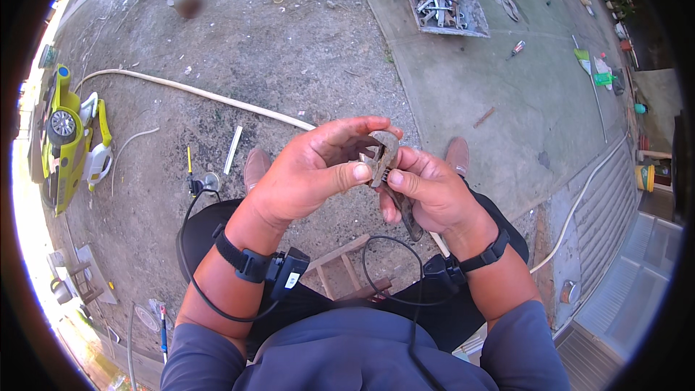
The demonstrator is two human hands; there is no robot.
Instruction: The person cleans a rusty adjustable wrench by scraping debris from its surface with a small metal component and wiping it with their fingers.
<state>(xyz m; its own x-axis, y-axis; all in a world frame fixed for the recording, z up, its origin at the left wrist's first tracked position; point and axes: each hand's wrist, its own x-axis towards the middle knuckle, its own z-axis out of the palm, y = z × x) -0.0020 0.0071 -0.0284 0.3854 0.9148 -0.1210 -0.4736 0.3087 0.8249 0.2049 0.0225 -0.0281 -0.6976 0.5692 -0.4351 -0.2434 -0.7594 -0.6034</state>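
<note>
Gripping a rusty metal tool (394, 188) between them above the knees, the left hand (308, 174) pinches its top with thumb and curled fingers while the right hand (427, 195) clamps the handle; a slip could nip fingertips or drop it onto the shoes (255, 166).

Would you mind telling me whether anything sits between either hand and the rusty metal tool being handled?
Nothing visible does: the left hand and the right hand both grip the rusty metal tool directly, fingers touching it.
</note>
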